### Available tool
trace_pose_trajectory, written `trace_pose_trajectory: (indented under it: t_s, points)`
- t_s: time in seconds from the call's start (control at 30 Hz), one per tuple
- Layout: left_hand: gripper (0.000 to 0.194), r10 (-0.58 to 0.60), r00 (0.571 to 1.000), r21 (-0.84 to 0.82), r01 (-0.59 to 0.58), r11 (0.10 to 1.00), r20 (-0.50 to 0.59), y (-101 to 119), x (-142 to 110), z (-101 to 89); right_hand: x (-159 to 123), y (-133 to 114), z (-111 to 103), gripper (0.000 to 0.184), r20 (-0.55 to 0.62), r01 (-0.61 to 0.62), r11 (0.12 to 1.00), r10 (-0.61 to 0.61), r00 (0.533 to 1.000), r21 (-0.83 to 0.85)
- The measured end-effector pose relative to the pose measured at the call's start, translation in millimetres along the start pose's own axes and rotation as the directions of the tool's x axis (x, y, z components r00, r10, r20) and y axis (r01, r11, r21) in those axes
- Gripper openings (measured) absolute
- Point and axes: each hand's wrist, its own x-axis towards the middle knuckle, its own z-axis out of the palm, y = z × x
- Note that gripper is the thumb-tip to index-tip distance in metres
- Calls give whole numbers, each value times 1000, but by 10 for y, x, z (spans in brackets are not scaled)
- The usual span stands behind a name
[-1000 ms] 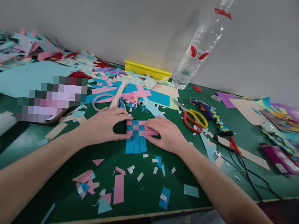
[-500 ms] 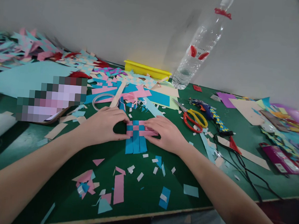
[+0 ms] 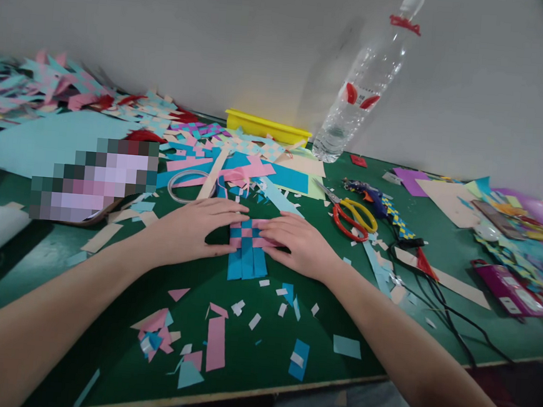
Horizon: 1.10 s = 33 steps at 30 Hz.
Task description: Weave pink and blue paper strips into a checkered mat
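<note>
A small woven piece of pink and blue paper strips [image 3: 246,240] lies flat on the green table in front of me. Blue strip ends stick out toward me and pink ends run to the right. My left hand [image 3: 199,228] holds the weave at its left side, fingertips along the top edge and thumb at the lower left. From the right, my right hand [image 3: 299,243] grips it, fingers lying over the pink strips and thumb below; these fingers hide part of the right side.
Behind the hands lie a tape roll [image 3: 179,185] and blue paper [image 3: 289,180]. Scissors [image 3: 350,219], black cords [image 3: 442,305] and a purple packet [image 3: 504,288] are to the right. A bottle [image 3: 365,85] leans on the wall; a blurred phone [image 3: 94,183] stands left. Paper scraps [image 3: 216,343] litter the near edge.
My left fingers have slid right and stretched out along the weave's top edge. My right fingers have shifted slightly left over it. The weave has stayed in place.
</note>
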Motion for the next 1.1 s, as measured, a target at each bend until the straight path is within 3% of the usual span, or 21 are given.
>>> trace_pose_trajectory:
  t_s: [0.13,0.37,0.7,0.9,1.1]
  points:
    - [58,10,997,3,-10,1000,79,-28,2,24,-3,-2,8,24,-1,-8,1000,8,1000,-8]
    - [62,-11,996,33,8,999,87,-75,-6,36,-18,28,26,26,-24,0,1000,0,1000,0]
    - [62,32,999,100,-32,994,-2,-84,-3,37,10,35,19,31,1,87,994,-87,996,-69]
    - [60,85,995,108,-78,991,-62,-48,-16,8,10,32,14,30,30,62,997,-61,998,-37]
    - [42,196,977,107,-187,976,-80,-17,-28,-37,21,13,-7,33,48,46,998,-44,998,-38]
